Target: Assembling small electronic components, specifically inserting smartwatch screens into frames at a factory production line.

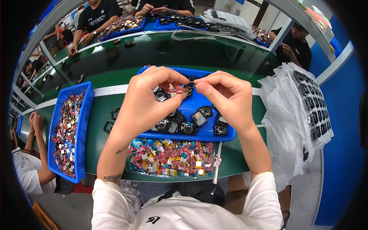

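Both hands are raised over a blue tray (207, 128) that holds several black watch cases (188, 127). My left hand (147, 97) pinches a small reddish circuit board (174, 91) between thumb and fingertips, with dark parts at its right end. Thumb and forefinger of my right hand (227, 96) are closed on a tiny dark piece at that same end, too small to name. The two hands' fingertips are close together. Below the tray, between my forearms, lies a clear tray of small pink, silver and yellow parts (172, 159).
A long blue bin (89, 103) of similar small parts stands to the left. White plastic trays of black cases (306, 103) are stacked on the right. Black frames (109, 127) lie beside my left forearm. Co-workers sit across the green bench (161, 50) and at left.
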### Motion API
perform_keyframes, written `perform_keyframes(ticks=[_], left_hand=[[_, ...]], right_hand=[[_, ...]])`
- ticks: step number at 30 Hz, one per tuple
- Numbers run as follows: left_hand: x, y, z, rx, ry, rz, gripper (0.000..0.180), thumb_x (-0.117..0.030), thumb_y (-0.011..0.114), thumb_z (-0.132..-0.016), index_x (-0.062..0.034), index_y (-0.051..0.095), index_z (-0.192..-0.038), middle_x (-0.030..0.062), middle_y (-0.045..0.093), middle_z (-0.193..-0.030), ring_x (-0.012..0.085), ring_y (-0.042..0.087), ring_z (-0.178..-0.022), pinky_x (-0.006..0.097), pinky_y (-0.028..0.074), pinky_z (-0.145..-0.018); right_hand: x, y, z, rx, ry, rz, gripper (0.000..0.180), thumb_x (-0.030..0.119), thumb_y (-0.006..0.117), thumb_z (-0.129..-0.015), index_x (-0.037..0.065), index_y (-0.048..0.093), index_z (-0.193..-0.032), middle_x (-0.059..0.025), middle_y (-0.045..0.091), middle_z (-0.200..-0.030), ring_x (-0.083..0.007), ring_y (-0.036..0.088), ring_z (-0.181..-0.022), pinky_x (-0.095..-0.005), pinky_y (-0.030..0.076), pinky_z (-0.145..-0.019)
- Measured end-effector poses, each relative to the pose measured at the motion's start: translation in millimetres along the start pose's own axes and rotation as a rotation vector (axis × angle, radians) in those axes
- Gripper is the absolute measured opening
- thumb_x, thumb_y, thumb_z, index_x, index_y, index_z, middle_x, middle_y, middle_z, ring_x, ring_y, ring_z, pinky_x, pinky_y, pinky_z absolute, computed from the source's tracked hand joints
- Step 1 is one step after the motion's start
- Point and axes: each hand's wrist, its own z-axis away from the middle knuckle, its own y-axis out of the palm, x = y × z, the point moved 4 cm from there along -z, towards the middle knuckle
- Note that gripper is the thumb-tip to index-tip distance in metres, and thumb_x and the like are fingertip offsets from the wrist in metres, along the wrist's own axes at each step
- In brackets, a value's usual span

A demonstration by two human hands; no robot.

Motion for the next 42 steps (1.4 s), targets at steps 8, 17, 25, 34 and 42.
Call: perform_keyframes(ticks=[8, 17, 25, 34, 42], left_hand=[[0.2, 0.7, -0.2, 0.052, 0.033, 0.003, 0.018, -0.002, 0.069, -0.067, 0.0016, 0.065, -0.084, 0.0093, 0.064, -0.079, 0.0203, 0.059, -0.078, 0.029, 0.047, -0.071], [0.6, 1.8, 1.7, 0.020, 0.066, -0.006, 0.015, -0.004, 0.075, -0.068, 0.0004, 0.067, -0.079, 0.0060, 0.063, -0.072, 0.0135, 0.058, -0.069, 0.026, 0.044, -0.066], [2.2, 1.7, 1.4, 0.036, -0.031, 0.157, 0.010, -0.003, 0.073, -0.073, 0.0021, 0.067, -0.080, 0.0063, 0.064, -0.074, 0.0110, 0.058, -0.067, 0.024, 0.044, -0.062], [6.3, 6.6, 2.7, 0.149, -0.271, 0.602, 0.008, -0.003, 0.069, -0.078, 0.0029, 0.065, -0.081, 0.0054, 0.061, -0.075, 0.0099, 0.058, -0.062, 0.025, 0.050, -0.054], [13.7, 9.1, 4.7, 0.257, -0.306, 0.660, 0.012, -0.011, 0.068, -0.080, 0.0000, 0.063, -0.082, 0.0024, 0.061, -0.076, 0.0074, 0.057, -0.065, 0.022, 0.047, -0.055]], right_hand=[[1.6, 1.2, 1.9, -0.074, 0.118, -0.131, 0.012, 0.010, 0.068, -0.084, -0.001, 0.067, -0.084, -0.0049, 0.066, -0.077, -0.0079, 0.061, -0.071, -0.0219, 0.049, -0.064], [0.8, 1.2, 4.0, -0.078, 0.149, -0.153, 0.012, 0.011, 0.069, -0.083, -0.001, 0.067, -0.083, -0.0047, 0.066, -0.075, -0.0074, 0.060, -0.069, -0.0218, 0.049, -0.063], [-0.2, -1.8, 0.7, -0.029, 0.237, -0.274, 0.013, 0.012, 0.070, -0.082, 0.000, 0.066, -0.084, -0.0054, 0.066, -0.078, -0.0081, 0.060, -0.071, -0.0222, 0.048, -0.065], [-9.2, 4.9, 7.7, 0.064, 0.322, -0.600, 0.022, 0.023, 0.070, -0.083, 0.003, 0.062, -0.078, -0.0022, 0.062, -0.071, -0.0074, 0.056, -0.064, -0.0213, 0.046, -0.061], [-20.4, 8.3, 5.8, 0.127, 0.491, -0.619, 0.026, 0.030, 0.064, -0.088, 0.005, 0.061, -0.083, 0.0001, 0.059, -0.069, -0.0060, 0.052, -0.061, -0.0204, 0.042, -0.057]])
